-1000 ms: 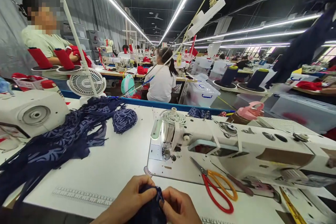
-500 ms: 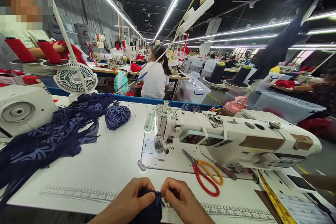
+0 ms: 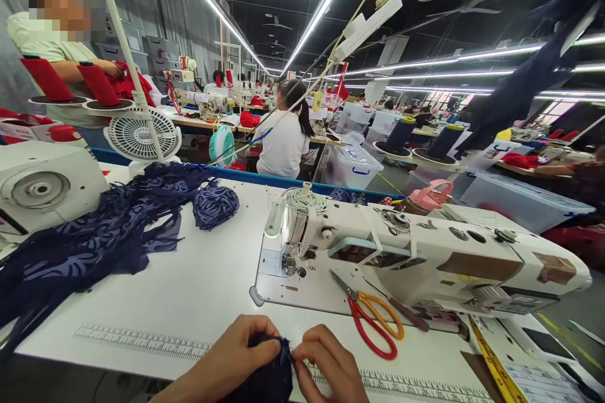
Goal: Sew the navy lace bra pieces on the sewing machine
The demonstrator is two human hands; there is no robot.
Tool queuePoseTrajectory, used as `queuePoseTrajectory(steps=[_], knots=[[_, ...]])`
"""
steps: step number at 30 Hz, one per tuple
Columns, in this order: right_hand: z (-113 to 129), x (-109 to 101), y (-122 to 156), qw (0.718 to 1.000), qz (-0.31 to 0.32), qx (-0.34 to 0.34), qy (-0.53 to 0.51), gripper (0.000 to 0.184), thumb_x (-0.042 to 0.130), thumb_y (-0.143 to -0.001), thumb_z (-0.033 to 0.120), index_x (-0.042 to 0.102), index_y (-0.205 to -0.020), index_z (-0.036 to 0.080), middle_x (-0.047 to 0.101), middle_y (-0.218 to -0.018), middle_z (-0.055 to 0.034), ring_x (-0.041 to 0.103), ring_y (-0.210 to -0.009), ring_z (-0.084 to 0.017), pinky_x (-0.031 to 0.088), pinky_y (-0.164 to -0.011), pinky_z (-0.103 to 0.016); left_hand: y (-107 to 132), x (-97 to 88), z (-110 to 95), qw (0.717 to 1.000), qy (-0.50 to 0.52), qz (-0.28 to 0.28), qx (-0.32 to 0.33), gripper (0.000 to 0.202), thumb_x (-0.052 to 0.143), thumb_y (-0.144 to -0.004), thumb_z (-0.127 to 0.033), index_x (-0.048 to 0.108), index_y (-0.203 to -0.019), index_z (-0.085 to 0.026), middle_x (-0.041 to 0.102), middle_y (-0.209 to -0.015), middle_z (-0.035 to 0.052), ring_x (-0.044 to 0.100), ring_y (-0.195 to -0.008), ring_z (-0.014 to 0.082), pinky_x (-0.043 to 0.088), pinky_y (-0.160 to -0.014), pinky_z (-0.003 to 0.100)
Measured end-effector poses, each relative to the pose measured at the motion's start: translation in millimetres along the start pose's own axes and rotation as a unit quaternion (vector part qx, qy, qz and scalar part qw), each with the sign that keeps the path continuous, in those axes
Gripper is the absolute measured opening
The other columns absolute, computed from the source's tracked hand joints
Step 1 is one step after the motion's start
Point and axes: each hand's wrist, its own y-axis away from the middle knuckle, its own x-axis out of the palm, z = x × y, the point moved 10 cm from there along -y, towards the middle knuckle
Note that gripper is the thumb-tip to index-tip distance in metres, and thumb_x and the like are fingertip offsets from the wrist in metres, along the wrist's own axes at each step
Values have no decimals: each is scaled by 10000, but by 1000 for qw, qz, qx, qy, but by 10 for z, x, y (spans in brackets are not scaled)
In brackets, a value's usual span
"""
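At the near edge of the white sewing table [image 3: 189, 308], my left hand [image 3: 241, 356] and my right hand [image 3: 331, 365] both pinch a small piece of dark navy fabric [image 3: 271, 374] held between them. The fingers of each hand are curled closed on the cloth. Just beyond my hands stands a white sewing machine [image 3: 425, 258], with its needle area [image 3: 288, 261] at its left end. Red and orange handled scissors [image 3: 373, 321] lie on the machine bed to the right of my hands.
A pile of navy patterned fabric [image 3: 108, 233] spreads over the table's left side beside another white machine [image 3: 42, 189]. A small white fan [image 3: 142, 135] and red thread cones [image 3: 97, 85] stand behind. A yellow tape measure [image 3: 491, 359] lies at right. Other people sit at work farther back.
My hands stay pinched on the navy piece, with small shifts of the fingers. The view has swung slightly; the table's things have not moved.
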Motion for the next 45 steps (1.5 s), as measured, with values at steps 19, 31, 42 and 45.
queuePoseTrajectory(steps=[19, 31, 42, 45], knots=[[-355, 220, -35, 977, 84, 161, -112, 110, 506, -942, 202, 536, -840, 231, 499, -795, 7, 512, -708, -146, 386, -635, -268, -52, -1, -32, 999, -33, -11, 41, 207, 616, -798, -345, 665, -843, -148, 578, -744, -26, 510, -699, 145, 402, -650, 251], [-384, 221, -48, 964, 101, 203, -141, 139, 566, -893, 187, 535, -762, 222, 506, -760, 20, 492, -672, -128, 361, -586, -247, -51, 0, -44, 999, -17, -6, 33, 195, 636, -761, -321, 690, -804, -139, 613, -729, -14, 539, -692, 150, 405, -647, 250], [-290, 127, -69, 975, 60, 178, -117, 141, 564, -897, 172, 571, -768, 226, 508, -738, 20, 495, -656, -130, 352, -574, -255, -53, -4, -51, 999, -21, -10, 26, 180, 629, -759, -329, 669, -785, -155, 632, -744, -10, 567, -709, 161, 421, -658, 252], [-320, 157, -61, 973, 74, 187, -115, 139, 569, -888, 171, 563, -760, 224, 502, -731, 21, 496, -655, -132, 355, -575, -254, -36, 2, -55, 999, -32, -9, 23, 174, 629, -758, -320, 671, -785, -154, 617, -739, -16, 550, -701, 155, 412, -655, 252]])
